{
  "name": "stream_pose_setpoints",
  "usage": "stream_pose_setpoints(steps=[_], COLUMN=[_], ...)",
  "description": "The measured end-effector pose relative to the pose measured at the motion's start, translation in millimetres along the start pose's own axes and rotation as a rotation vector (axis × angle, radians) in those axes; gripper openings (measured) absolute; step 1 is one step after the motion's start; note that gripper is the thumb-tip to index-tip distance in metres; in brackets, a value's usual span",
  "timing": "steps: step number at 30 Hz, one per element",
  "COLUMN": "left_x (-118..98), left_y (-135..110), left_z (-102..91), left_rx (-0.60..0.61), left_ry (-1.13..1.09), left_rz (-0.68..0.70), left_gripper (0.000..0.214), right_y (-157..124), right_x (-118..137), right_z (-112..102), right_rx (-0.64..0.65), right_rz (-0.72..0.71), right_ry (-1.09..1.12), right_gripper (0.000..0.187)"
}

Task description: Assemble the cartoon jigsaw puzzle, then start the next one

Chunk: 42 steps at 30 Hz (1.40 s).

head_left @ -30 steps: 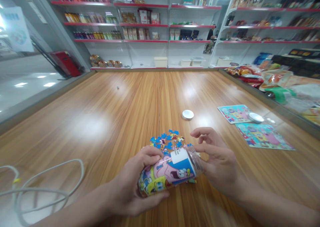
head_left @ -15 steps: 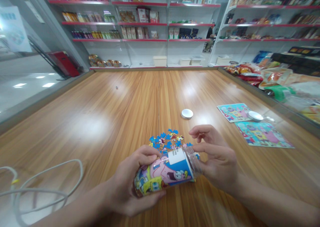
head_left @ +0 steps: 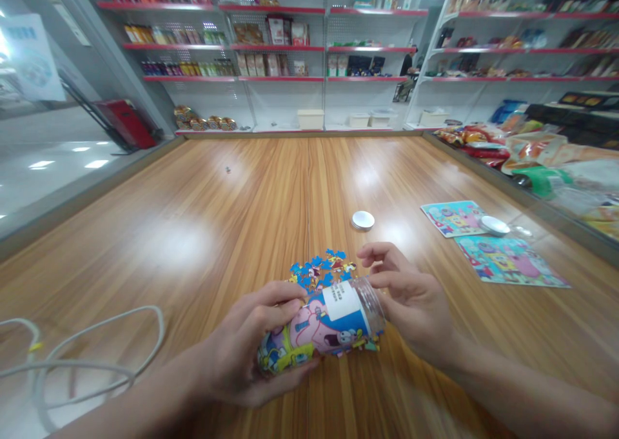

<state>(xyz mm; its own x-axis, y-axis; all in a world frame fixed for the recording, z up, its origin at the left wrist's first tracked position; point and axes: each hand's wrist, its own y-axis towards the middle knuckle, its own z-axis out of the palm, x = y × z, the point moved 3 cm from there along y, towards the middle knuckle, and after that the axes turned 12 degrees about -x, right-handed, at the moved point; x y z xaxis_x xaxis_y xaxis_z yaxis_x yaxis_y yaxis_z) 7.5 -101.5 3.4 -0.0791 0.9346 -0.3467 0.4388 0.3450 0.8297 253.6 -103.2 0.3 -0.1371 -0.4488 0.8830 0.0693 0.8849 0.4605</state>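
A clear plastic jar (head_left: 333,326) printed with cartoon figures lies tilted on its side, its uncapped mouth to the right. My left hand (head_left: 261,336) wraps round its body from the left. At the mouth, the thumb and index finger of my right hand (head_left: 411,297) are curled against the rim, the other fingers bent above it; what lies inside their grip is partly hidden. Loose jigsaw pieces (head_left: 319,268), mostly blue, form a pile on the table just behind the jar. More pieces show beneath the jar's lower edge.
A white lid (head_left: 362,220) lies beyond my right hand. To the right are two picture sheets (head_left: 512,262) and another white lid (head_left: 494,225). A pale cable (head_left: 97,323) loops at the left. Snack bags (head_left: 536,152) line the right edge; stocked shelves (head_left: 275,46) stand behind.
The jar has rolled slightly in my left hand, turning its white label more to the front, and its mouth has shifted a little left. My right hand has moved slightly left with it.
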Motion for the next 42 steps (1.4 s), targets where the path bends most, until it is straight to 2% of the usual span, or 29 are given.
stream_pose_setpoints(steps=[4,10,15,17,20,23,25,27,30,35,42], left_x=[2,3,4,4,2,0,-1,-1,-2,-5,-1], left_y=[0,2,1,1,3,6,7,6,4,1,-1], left_z=[-5.9,-14.0,-18.5,-19.4,-19.2,-18.3,-18.2,-17.3,-14.7,-9.7,-3.7], left_rx=[0.0,0.031,0.086,0.075,0.056,0.059,0.047,0.054,0.069,0.047,0.064], left_ry=[0.143,0.241,0.281,0.288,0.28,0.239,0.187,0.142,0.119,0.136,-0.003], left_rz=[0.077,0.212,0.245,0.266,0.272,0.242,0.214,0.179,0.173,0.166,0.063], left_gripper=[0.069,0.054,0.042,0.042,0.045,0.048,0.051,0.057,0.064,0.065,0.077], right_y=[1,0,-4,-4,-2,0,0,-2,-3,-3,-5], right_x=[-2,-10,-14,-14,-10,3,13,21,23,12,17], right_z=[4,9,11,12,9,2,-2,-4,-1,6,3], right_rx=[0.028,0.079,0.103,0.11,0.112,0.055,0.017,0.019,0.058,0.107,0.057], right_rz=[0.205,0.349,0.495,0.511,0.37,0.028,-0.207,-0.347,-0.392,-0.337,-0.377], right_ry=[0.07,0.199,0.274,0.288,0.212,0.028,-0.086,-0.172,-0.245,-0.291,-0.312], right_gripper=[0.018,0.018,0.02,0.02,0.015,0.006,0.016,0.025,0.025,0.022,0.022])
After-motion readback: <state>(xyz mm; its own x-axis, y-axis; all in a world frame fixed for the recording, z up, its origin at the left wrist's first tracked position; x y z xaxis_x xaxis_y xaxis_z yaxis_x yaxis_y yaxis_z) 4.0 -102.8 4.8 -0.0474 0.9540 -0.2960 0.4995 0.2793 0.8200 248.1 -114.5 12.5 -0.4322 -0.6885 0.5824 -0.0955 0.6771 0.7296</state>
